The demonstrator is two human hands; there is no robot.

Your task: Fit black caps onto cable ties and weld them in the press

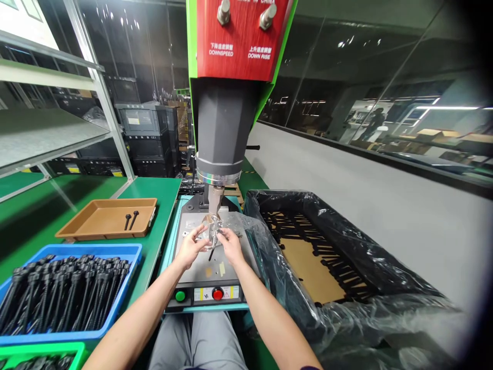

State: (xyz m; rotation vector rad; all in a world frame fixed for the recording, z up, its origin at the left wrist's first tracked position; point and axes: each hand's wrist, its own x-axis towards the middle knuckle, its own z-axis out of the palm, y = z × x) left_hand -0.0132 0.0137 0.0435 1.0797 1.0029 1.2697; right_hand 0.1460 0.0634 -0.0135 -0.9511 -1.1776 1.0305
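A press machine's grey head (227, 123) ends in a metal horn (215, 199) above a clear plastic fixture (212, 226) on the grey base plate (192, 272). My left hand (191, 248) is at the fixture's left side, thumb and forefinger apart, with no part visible between them. On the other side, my right hand (230, 246) pinches at the upper end of a slim black part (211, 253), which tilts down toward me. The clear plastic and my fingers partly hide that part.
Left, a blue tray (136, 252) holds many black parts; a brown tray (103, 234) holds two. A green tray (80, 352) stands nearest. Right, a plastic-lined bin (308, 288) has black parts over cardboard. Green and red buttons (217, 293) line the base's front.
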